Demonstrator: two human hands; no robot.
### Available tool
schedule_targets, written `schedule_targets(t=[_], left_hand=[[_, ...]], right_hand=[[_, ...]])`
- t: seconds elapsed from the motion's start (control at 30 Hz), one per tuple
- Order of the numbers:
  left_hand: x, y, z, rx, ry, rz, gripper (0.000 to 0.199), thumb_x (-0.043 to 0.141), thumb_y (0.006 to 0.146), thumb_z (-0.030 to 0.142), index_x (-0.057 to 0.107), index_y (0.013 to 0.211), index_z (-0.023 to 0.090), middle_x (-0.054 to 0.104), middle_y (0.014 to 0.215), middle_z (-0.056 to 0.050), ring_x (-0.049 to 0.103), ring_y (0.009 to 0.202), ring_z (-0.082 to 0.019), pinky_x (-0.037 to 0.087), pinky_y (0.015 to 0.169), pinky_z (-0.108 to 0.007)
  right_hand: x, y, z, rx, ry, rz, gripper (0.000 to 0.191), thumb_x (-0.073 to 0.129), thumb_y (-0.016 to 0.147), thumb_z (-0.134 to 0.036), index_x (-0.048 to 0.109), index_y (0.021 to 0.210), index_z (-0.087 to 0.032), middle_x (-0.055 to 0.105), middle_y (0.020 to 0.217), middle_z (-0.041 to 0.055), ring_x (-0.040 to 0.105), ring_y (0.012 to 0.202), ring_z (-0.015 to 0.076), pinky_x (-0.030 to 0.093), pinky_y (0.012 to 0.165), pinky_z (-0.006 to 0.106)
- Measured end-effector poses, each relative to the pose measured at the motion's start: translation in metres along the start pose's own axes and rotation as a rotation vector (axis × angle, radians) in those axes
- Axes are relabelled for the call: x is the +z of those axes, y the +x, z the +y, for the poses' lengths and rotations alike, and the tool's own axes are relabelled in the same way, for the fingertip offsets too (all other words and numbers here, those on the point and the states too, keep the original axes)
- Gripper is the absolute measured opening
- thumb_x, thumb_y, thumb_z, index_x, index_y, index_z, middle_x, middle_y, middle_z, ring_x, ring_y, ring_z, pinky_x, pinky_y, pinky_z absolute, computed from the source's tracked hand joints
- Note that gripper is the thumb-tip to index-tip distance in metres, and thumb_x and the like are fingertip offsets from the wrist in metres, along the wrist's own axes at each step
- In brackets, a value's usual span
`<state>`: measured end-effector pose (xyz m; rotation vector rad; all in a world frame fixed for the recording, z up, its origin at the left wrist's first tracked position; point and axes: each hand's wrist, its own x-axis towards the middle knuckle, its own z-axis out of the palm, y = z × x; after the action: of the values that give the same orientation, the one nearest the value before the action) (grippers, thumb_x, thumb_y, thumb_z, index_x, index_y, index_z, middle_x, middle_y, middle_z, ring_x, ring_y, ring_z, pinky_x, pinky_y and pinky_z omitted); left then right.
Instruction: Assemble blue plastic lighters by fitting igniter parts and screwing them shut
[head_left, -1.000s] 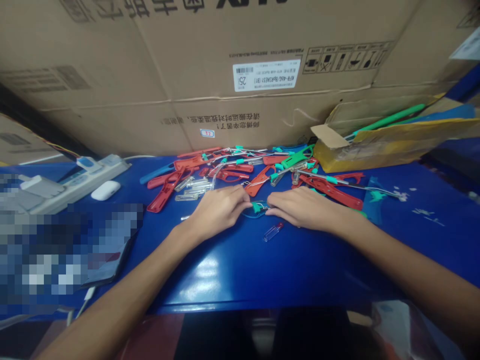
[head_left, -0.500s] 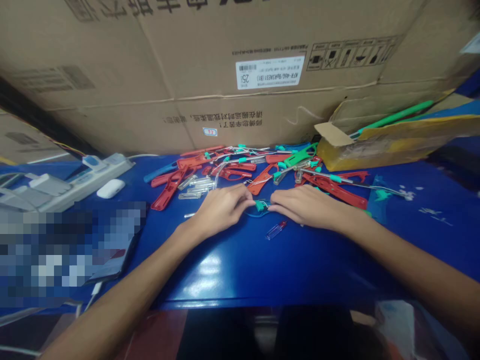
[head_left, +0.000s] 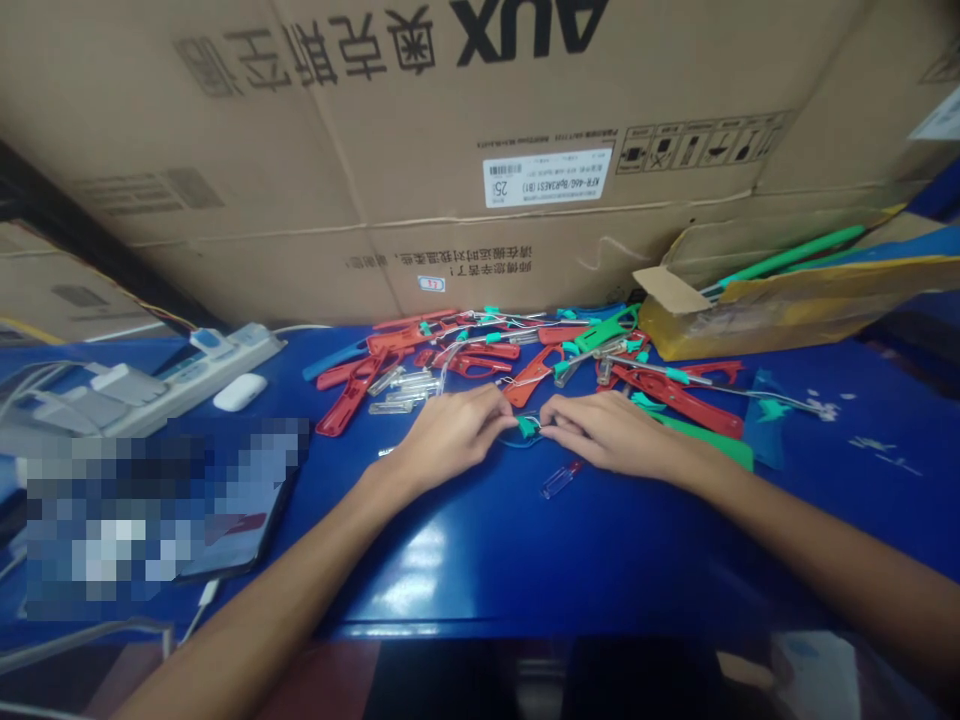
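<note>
My left hand (head_left: 469, 430) pinches the left side of a small teal-green part (head_left: 527, 427) at the middle of the blue table. From the right, my right hand (head_left: 592, 430) closes its fingertips at the same part, where a thin wire shows; the fingertips hide the exact grip. Just below my right hand lies a small clear piece with a red end (head_left: 561, 479). Behind both hands is a heap of red plastic shells (head_left: 352, 395), a green shell (head_left: 607, 330), clear pieces (head_left: 405, 390) and wired metal rods.
A large cardboard box (head_left: 420, 150) stands along the back. An open taped carton (head_left: 765, 315) with green rods is at the back right. On the left are a power strip (head_left: 202, 375), a white case (head_left: 240, 392) and a phone (head_left: 274, 500) with a cable.
The camera view has shifted, so the whole scene sits slightly lower and further right. Both hands remain at the teal-green part, with little visible movement.
</note>
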<state>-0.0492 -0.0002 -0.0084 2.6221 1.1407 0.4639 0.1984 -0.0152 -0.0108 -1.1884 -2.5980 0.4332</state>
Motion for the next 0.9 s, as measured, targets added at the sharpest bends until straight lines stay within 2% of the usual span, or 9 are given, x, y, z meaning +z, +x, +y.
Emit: schedule_targets(t=[0.27,0.5,0.57,0.63,0.77,0.9], left_hand=[[0.0033,0.0008,-0.0020,0.039,0.040,0.006,0.018,0.053,0.102,0.032,0.063,0.098,0.018,0.071,0.095,-0.002,0.065,0.076,-0.017,0.041,0.063,-0.027],[0.0043,0.0005,-0.0048,0.109,0.072,0.021,0.018,0.055,0.102,0.032,0.064,0.096,0.018,0.070,0.095,-0.002,0.065,0.077,-0.016,0.042,0.065,-0.027],[0.0039,0.0007,-0.0039,0.107,0.073,0.027,0.017,0.056,0.101,0.032,0.064,0.096,0.018,0.071,0.095,-0.002,0.065,0.078,-0.016,0.043,0.065,-0.027],[0.0037,0.0007,-0.0028,0.089,0.069,0.029,0.016,0.057,0.101,0.032,0.065,0.096,0.018,0.071,0.094,-0.002,0.065,0.078,-0.016,0.043,0.064,-0.027],[0.0049,0.0005,-0.0024,0.066,0.054,0.028,0.015,0.056,0.101,0.030,0.064,0.097,0.019,0.072,0.095,-0.002,0.066,0.079,-0.017,0.042,0.064,-0.027],[0.0064,0.0007,-0.0044,0.075,0.066,0.030,0.016,0.054,0.102,0.032,0.063,0.098,0.019,0.071,0.096,-0.002,0.066,0.080,-0.017,0.040,0.062,-0.027]], right_hand=[[0.0027,0.0005,-0.0007,-0.011,0.002,-0.013,0.020,0.043,0.103,-0.034,0.058,0.103,-0.021,0.064,0.071,-0.0018,0.060,0.065,0.0158,0.027,0.059,0.026],[0.0025,0.0003,0.0009,-0.022,0.005,0.000,0.020,0.046,0.103,-0.036,0.060,0.102,-0.021,0.062,0.070,-0.0031,0.056,0.059,0.0131,0.029,0.058,0.025],[0.0023,0.0000,0.0001,-0.015,-0.018,-0.006,0.021,0.046,0.103,-0.036,0.060,0.107,-0.021,0.062,0.070,-0.0032,0.056,0.058,0.0132,0.029,0.057,0.025],[0.0019,-0.0007,-0.0014,-0.018,-0.047,-0.015,0.024,0.045,0.104,-0.035,0.058,0.118,-0.021,0.067,0.076,-0.0017,0.060,0.063,0.0147,0.030,0.057,0.025],[0.0010,-0.0017,-0.0046,-0.071,-0.082,-0.026,0.036,0.043,0.103,-0.026,0.054,0.137,-0.027,0.075,0.105,0.0025,0.069,0.083,0.0175,0.037,0.063,0.026],[0.0008,-0.0014,-0.0055,-0.092,-0.088,-0.015,0.040,0.043,0.101,-0.023,0.056,0.139,-0.027,0.076,0.104,0.0025,0.071,0.087,0.0179,0.039,0.064,0.025]])
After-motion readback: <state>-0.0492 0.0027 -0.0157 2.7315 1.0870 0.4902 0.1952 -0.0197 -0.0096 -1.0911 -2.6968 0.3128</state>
